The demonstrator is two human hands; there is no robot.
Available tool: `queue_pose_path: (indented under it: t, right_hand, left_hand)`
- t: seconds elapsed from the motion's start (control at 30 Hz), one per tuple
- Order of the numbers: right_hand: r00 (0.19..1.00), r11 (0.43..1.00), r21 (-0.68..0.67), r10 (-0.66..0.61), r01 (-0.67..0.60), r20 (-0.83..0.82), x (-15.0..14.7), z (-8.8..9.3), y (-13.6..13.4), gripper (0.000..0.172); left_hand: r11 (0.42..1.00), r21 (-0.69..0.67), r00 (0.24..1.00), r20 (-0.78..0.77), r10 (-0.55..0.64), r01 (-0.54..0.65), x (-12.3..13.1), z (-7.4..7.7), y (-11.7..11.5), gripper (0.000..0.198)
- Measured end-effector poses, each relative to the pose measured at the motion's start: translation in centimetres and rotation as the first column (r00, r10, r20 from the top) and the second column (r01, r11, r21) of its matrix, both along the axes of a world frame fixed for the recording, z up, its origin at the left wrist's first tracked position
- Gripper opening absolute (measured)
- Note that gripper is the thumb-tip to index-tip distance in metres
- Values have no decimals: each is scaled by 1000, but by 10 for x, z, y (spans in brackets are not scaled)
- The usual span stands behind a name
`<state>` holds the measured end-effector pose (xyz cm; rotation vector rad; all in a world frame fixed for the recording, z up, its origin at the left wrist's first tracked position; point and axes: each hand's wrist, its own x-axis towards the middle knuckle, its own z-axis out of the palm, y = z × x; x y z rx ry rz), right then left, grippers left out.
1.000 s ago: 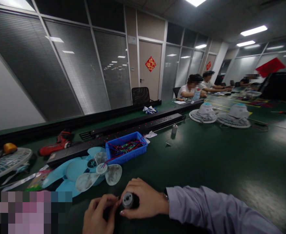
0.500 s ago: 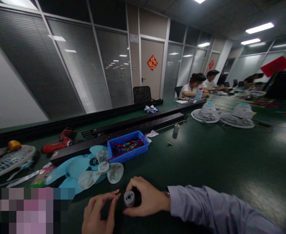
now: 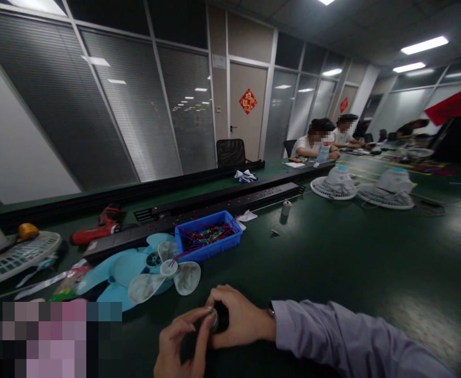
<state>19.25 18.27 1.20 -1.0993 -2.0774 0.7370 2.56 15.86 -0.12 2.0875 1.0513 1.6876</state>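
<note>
My right hand [image 3: 240, 317] is wrapped round a small cylindrical motor [image 3: 215, 320], its thumb and fingers curled about the sides. Most of that motor is hidden by the hands. At its end face, the thumb and index finger of my left hand [image 3: 186, 338] come together in a pinch and touch it. Anything small between those fingertips is too hard to make out. Just beyond my hands lie a white fan blade [image 3: 186, 278] and a light blue fan blade [image 3: 126, 270]. Another small motor [image 3: 286, 208] stands upright farther off on the green table.
A blue bin [image 3: 210, 252] with wires and circuit boards sits past the blades. Behind it runs a long dark rail [image 3: 269, 193]. A red power drill [image 3: 96, 228] is at left. White fan housings [image 3: 338, 184] rest at right; people sit farther back.
My left hand has moved right, bringing its fingertips from beside the motor onto its end face. The right hand keeps its hold. The view has shifted slightly.
</note>
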Motion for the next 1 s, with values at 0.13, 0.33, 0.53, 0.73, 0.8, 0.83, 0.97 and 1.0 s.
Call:
queue_pose_path:
  t: [0.13, 0.33, 0.53, 0.73, 0.8, 0.83, 0.97, 1.0]
  right_hand:
    - [1000, 1000, -16, -6, 6, 19, 0, 0, -1, 48]
    - [1000, 1000, -6, -8, 9, 20, 0, -2, -1, 48]
    - [1000, 1000, -16, -10, 10, 22, -1, 1, -1, 49]
    - [999, 1000, -4, -12, 12, 33, -1, 4, -1, 49]
    - [999, 1000, -2, -4, 4, 41, 0, 3, -1, 49]
    - [999, 1000, -3, -2, 2, 42, 0, 2, -1, 49]
    - [1000, 1000, 13, -1, 1, 24, 0, 0, -1, 50]
    - [1000, 1000, 17, 0, 0, 18, -1, 0, -1, 50]
  left_hand:
    - [999, 40, 1000, 5, -14, 14, -4, -2, 4, 30]
    - [1000, -11, 999, 44, 16, -15, 0, -2, 3, 27]
    - [991, -125, 986, 155, 57, -38, 9, 9, -4, 25]
    - [983, -177, 982, 172, 76, -45, 11, 14, -5, 30]
    - [979, -204, 975, 214, 55, -11, 12, 15, -5, 32]
    - [976, -217, 971, 237, 43, 9, 12, 15, -6, 33]
    - [974, -219, 955, 298, 16, 52, 13, 18, -6, 32]
    - [976, -213, 953, 303, 16, 52, 13, 18, -6, 32]
